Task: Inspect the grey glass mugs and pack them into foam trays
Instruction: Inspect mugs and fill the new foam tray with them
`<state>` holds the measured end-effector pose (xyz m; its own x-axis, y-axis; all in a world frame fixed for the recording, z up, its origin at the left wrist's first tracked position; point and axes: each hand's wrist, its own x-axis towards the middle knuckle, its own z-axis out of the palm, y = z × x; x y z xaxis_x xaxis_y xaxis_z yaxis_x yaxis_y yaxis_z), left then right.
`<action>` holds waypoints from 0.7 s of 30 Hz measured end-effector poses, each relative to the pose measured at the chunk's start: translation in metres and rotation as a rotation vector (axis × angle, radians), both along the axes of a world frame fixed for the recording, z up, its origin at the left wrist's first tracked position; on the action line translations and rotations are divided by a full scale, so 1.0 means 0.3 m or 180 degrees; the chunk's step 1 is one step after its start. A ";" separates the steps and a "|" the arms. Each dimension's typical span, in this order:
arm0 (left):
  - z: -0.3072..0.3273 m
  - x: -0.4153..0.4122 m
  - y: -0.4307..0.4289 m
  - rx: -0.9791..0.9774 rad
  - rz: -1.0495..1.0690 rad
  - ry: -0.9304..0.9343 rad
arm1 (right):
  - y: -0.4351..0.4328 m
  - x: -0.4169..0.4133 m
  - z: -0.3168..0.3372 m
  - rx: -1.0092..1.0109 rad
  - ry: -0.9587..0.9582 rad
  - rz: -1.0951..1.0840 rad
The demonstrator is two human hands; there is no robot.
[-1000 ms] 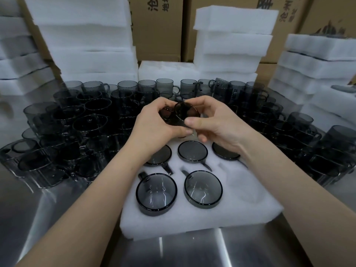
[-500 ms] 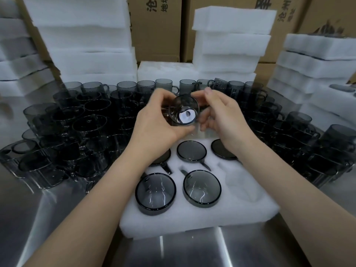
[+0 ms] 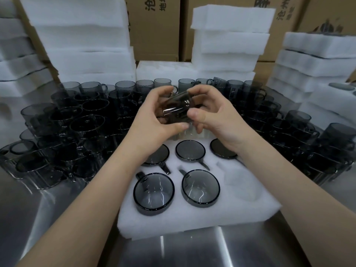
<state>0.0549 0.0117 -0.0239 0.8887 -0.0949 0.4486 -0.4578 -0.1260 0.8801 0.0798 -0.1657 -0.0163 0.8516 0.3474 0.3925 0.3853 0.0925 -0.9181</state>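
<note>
Both hands hold one grey glass mug (image 3: 176,108) on its side above the far edge of the white foam tray (image 3: 240,209). My left hand (image 3: 154,120) grips it from the left, my right hand (image 3: 215,116) from the right. Several grey mugs sit in the tray's pockets, among them two near ones with their mouths up (image 3: 154,191) (image 3: 200,186) and a far one bottom up (image 3: 190,150). The tray's near right pocket (image 3: 238,180) holds nothing.
Many loose grey mugs (image 3: 77,128) crowd the steel table (image 3: 192,251) to the left, behind and to the right (image 3: 300,135) of the tray. Stacks of white foam trays (image 3: 231,39) and cardboard boxes (image 3: 154,26) stand at the back and sides.
The mug in my hands has turned: half a second ago its mouth faced me, now it lies sideways with its wall toward me. The hands stayed above the tray.
</note>
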 end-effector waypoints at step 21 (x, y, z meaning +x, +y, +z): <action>-0.009 0.013 0.007 0.0106 -0.0038 -0.0137 | 0.003 -0.015 0.016 0.0687 0.0816 0.0592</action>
<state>0.0589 0.0138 -0.0268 0.8673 -0.1209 0.4829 -0.4968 -0.1490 0.8550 0.0752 -0.1650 -0.0116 0.8619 0.4377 0.2559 0.1041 0.3410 -0.9343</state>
